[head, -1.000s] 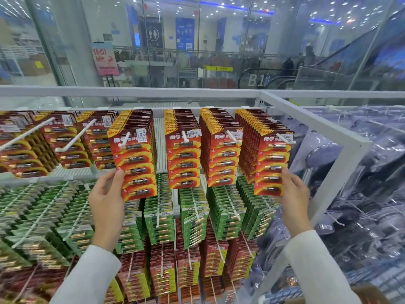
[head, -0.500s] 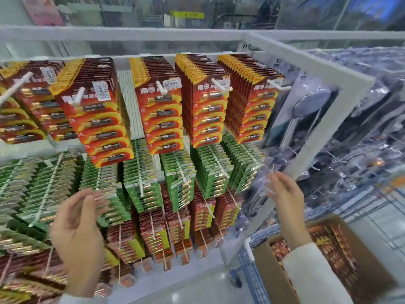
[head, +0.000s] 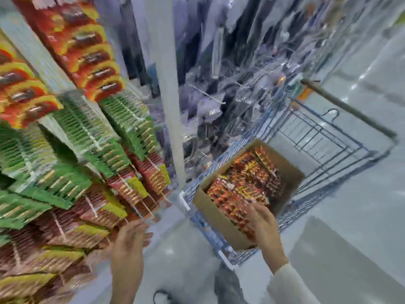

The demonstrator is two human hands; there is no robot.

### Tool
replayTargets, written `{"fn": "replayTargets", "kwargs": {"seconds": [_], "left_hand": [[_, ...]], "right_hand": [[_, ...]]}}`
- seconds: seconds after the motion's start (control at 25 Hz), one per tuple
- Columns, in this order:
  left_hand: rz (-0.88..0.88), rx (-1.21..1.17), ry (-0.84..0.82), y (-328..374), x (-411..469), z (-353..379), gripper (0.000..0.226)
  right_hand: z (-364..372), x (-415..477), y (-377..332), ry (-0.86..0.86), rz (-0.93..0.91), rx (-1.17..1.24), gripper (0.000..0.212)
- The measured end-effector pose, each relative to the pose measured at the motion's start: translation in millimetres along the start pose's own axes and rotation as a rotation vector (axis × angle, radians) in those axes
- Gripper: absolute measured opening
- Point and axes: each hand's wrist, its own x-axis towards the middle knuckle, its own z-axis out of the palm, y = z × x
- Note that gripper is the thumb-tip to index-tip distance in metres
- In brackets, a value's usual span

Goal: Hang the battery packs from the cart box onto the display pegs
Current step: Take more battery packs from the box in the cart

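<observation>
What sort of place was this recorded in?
Most likely a shop aisle: hanging battery packs fill a display rack, and a blue wire cart holds a cardboard box of more packs.

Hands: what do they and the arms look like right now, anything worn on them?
Both are bare, no gloves. The right hand comes out of a long white sleeve ending at the wrist. The left hand and forearm show no sleeve down to the frame's edge. Blur hides any rings or markings.
</observation>
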Motion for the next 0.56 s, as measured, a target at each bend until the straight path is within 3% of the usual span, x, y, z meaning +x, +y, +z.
{"fn": "replayTargets", "kwargs": {"seconds": [0.24,0.56], "left_hand": [[-0.102,0.127,-0.157,-28,-7,168,0.019],[-0.177,0.437,-0.28,-65,47,288,0.016]], "right_hand": [[-87,44,44,-0.022,0.136,-0.049,0.012],[-133,94,42,-0.011,0.234,-0.057,0.009]]}}
